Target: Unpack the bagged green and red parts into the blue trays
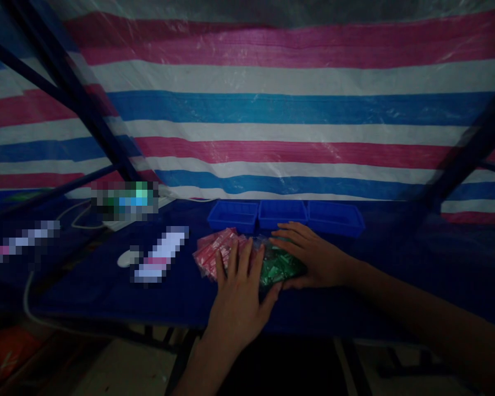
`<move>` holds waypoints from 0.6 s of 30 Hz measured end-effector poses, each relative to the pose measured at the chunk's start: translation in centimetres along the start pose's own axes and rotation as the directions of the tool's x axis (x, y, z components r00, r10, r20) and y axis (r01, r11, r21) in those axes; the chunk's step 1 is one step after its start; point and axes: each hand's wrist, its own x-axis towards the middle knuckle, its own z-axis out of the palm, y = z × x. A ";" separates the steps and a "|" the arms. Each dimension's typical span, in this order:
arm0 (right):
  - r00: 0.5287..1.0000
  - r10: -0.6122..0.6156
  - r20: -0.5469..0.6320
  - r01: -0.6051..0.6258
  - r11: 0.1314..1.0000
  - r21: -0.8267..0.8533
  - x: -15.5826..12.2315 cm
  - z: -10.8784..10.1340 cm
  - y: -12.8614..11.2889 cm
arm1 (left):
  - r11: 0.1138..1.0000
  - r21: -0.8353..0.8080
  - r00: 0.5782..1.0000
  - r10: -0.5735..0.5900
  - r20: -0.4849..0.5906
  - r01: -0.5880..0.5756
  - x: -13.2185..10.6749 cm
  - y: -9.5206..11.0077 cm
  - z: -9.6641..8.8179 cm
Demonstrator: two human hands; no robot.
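Note:
A pile of pink plastic packets [215,254] lies on the blue table, and a heap of shiny green plastic packets [281,265] touches it on the right. My left hand [240,297] rests palm down with its fingers spread over the pink packets; its thumb points toward the near edge of the green ones. Cupped against the right side of the green heap is my right hand [317,254]. Its fingers stretch along the far side, and the thumb lies along the near side. Parts of both piles are hidden under the hands.
Three blue trays, left [233,226], middle [282,224] and right [341,226], stand side by side behind the packets. To the left lie a white mouse-shaped object [127,259], a blurred pale strip [161,254] and a cable [26,297]. A striped sheet [297,107] hangs behind the table [148,300].

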 end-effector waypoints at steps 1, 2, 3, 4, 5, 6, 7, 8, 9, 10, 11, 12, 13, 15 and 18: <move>1.000 -0.004 -0.007 0.004 1.000 0.006 0.0 -0.1 0.1 | 1.000 -0.004 1.000 0.004 -0.009 -0.004 0.1 0.1 0.0; 1.000 -0.011 -0.015 0.011 1.000 0.015 0.1 -0.3 0.2 | 1.000 -0.009 1.000 0.010 -0.021 -0.010 0.1 0.2 -0.1; 0.999 -0.019 -0.027 0.019 0.999 0.025 0.1 -0.5 0.3 | 1.000 -0.016 0.999 0.015 -0.036 -0.016 0.2 0.2 -0.3; 0.999 -0.024 -0.042 0.025 0.999 0.034 0.0 -0.8 0.3 | 1.000 -0.025 0.999 0.018 -0.051 -0.019 0.3 0.2 -0.6; 0.998 -0.022 -0.060 0.024 0.999 0.039 0.0 -1.1 0.3 | 0.999 -0.034 0.998 0.020 -0.067 -0.023 0.5 0.0 -1.0; 0.997 -0.007 -0.080 0.010 0.999 0.035 -0.1 -1.5 0.4 | 0.999 -0.044 0.996 0.016 -0.087 -0.020 0.8 -0.4 -1.6; 0.994 0.026 -0.107 -0.024 0.999 0.021 -0.2 -1.8 0.6 | 0.999 -0.053 0.995 0.004 -0.100 -0.009 1.3 -1.1 -2.1; 0.987 0.078 -0.144 -0.079 0.997 -0.003 -0.3 -2.1 0.9 | 0.998 -0.059 0.993 0.004 -0.117 -0.011 2.1 -2.0 -2.7; 0.972 0.143 -0.187 -0.152 0.988 -0.036 -0.5 -2.4 1.3 | 0.998 -0.062 0.991 0.012 -0.132 -0.020 3.0 -3.1 -3.3; 0.947 0.217 -0.238 -0.241 0.968 -0.073 -0.6 -2.6 1.8 | 0.997 -0.060 0.991 0.029 -0.130 -0.037 4.2 -4.4 -3.8; 0.917 0.280 -0.285 -0.322 0.940 -0.111 -0.8 -2.6 2.3 | 0.998 -0.054 0.993 0.038 -0.114 -0.044 5.5 -5.7 -4.2; 0.892 0.327 -0.313 -0.385 0.912 -0.145 -0.9 -2.6 3.0 | 0.998 -0.040 0.995 0.049 -0.088 -0.052 6.9 -6.9 -4.5; 0.876 0.353 -0.330 -0.424 0.888 -0.176 -1.1 -2.6 3.7 | 0.997 -0.024 0.997 0.071 -0.037 -0.072 8.4 -8.1 -4.6; 0.869 0.381 -0.316 -0.455 0.867 -0.204 -1.4 -2.3 5.0 | 0.992 -0.011 0.989 0.123 0.084 -0.122 11.1 -9.7 -4.5; 0.878 0.414 -0.241 -0.457 0.875 -0.161 -1.7 -1.7 6.5 | 0.979 -0.086 0.950 0.200 0.242 -0.184 14.0 -10.4 -3.7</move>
